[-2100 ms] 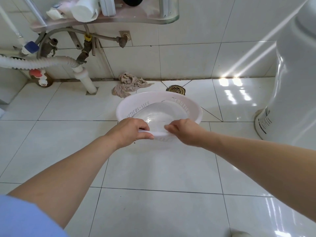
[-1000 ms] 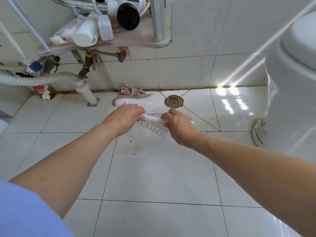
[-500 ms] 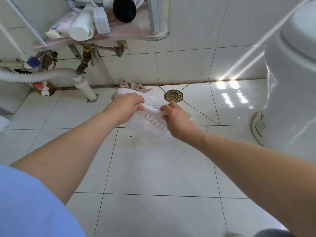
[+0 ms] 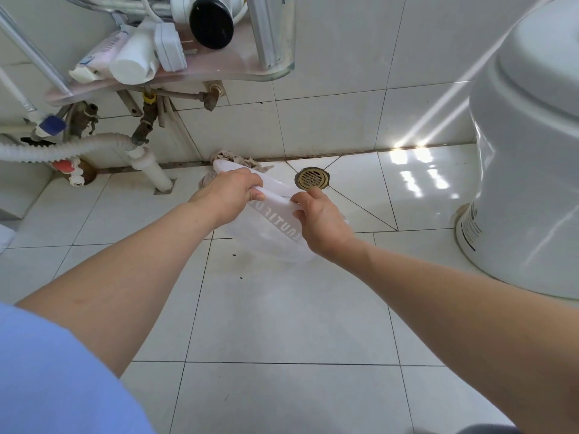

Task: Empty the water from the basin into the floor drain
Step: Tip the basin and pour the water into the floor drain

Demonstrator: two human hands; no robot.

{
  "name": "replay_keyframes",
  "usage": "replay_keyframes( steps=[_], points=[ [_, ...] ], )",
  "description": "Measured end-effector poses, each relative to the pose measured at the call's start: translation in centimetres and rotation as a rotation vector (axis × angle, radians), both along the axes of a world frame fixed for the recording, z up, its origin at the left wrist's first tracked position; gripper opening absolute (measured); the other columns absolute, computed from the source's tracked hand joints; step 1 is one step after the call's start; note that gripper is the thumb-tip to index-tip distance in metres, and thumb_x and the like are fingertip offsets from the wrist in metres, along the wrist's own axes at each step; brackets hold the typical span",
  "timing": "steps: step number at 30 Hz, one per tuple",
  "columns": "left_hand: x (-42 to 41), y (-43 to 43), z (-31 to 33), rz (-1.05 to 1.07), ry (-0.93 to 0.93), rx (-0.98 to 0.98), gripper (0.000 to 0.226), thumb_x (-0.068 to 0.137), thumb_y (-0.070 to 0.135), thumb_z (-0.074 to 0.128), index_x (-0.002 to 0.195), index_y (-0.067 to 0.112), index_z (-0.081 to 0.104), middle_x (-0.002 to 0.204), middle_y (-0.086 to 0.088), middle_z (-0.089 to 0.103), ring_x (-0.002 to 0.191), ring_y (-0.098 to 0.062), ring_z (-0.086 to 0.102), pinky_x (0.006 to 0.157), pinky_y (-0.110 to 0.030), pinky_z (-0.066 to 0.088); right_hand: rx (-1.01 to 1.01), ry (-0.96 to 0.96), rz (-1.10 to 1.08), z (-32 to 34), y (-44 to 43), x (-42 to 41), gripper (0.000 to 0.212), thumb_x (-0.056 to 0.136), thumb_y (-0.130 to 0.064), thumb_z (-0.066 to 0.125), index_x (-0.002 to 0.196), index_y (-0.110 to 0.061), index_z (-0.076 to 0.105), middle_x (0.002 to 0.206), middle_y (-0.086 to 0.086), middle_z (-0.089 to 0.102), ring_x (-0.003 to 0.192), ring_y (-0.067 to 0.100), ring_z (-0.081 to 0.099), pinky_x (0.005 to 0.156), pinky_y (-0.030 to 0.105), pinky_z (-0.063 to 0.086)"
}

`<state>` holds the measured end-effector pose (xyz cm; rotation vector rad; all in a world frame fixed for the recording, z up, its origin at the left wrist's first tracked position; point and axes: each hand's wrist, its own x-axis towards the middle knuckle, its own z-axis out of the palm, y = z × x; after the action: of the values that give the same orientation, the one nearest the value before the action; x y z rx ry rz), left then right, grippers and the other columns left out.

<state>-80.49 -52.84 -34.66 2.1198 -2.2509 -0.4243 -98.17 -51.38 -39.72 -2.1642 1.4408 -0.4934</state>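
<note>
A white plastic basin (image 4: 269,233) with grey lettering on its wall is tipped steeply away from me, its underside facing me and its mouth turned toward the back wall. My left hand (image 4: 230,194) grips the near rim on the left. My right hand (image 4: 319,220) grips the rim on the right. The round brass floor drain (image 4: 312,178) lies just beyond my right hand, at the basin's far right edge. The basin's inside and any water are hidden from me.
A white toilet (image 4: 526,158) stands at the right. A crumpled beige rag (image 4: 233,159) lies by the wall behind the basin. Pipes, a corrugated hose (image 4: 62,150) and a glass shelf (image 4: 219,73) with bottles hang at the upper left. White floor tiles stretch toward me.
The basin went from level on the floor to lifted at its near edge and tipped steeply toward the wall and drain. Both hands kept their grip on the rim.
</note>
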Motion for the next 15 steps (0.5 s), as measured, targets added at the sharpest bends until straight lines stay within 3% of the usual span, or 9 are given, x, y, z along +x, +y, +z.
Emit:
replay_keyframes(
  steps=[11, 15],
  points=[
    [-0.7, -0.7, 0.2, 0.016, 0.039, -0.005, 0.026, 0.095, 0.029, 0.047, 0.111, 0.013, 0.060, 0.117, -0.009, 0.055, 0.110, -0.031, 0.048, 0.091, -0.039, 0.039, -0.011, -0.009, -0.028, -0.3, -0.1, -0.1, 0.031, 0.093, -0.002, 0.043, 0.123, -0.003, 0.050, 0.120, 0.015, 0.047, 0.111, 0.029, 0.046, 0.083, 0.026, 0.036],
    [-1.1, -1.1, 0.1, 0.021, 0.066, -0.008, 0.025, 0.094, 0.028, 0.049, 0.111, 0.013, 0.060, 0.118, -0.008, 0.056, 0.112, -0.033, 0.047, 0.088, -0.036, 0.036, -0.029, 0.012, -0.053, -0.6, -0.3, -0.3, 0.031, 0.092, -0.001, 0.043, 0.123, -0.004, 0.049, 0.122, 0.014, 0.046, 0.113, 0.028, 0.043, 0.078, 0.022, 0.030]
  ],
)
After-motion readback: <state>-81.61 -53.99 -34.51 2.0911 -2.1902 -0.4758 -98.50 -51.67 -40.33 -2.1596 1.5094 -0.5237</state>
